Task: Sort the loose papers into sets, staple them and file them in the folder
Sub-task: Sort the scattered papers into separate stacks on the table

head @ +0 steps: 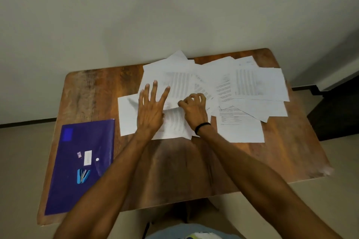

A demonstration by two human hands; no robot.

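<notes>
Here's the surface: a brown wooden table [97, 93] with rounded corners, its grain streaked dark and light, pushed up against a plain pale wall [136, 15]. Beige floor [19, 161] on either side, a dark skirting strip [27, 123] along the base of the wall, and a dark piece of furniture [336, 112] off to the right.

The loose papers [252, 83] are fanned across the far and right half of the table, overlapping at all angles, one corner poking past the back edge. Printed blocks and columns show on several sheets, but the print is too blurred to read.

At the near left corner lies the folder [68, 190], deep blue and closed, with a brighter blue rectangle at its top corner. On it sit a small blue stapler [83, 176], a white box [87, 158] and a tiny purple tag [79, 154]; no wording legible on any of them.

Now the hands. The left hand [150, 110] is flat on the pile, fingers straight and spread. The right hand [194, 109], a black band [202, 127] on its wrist, has its fingers curled, pinching the lifted edge of one sheet [175, 122] near the middle of the pile.
</notes>
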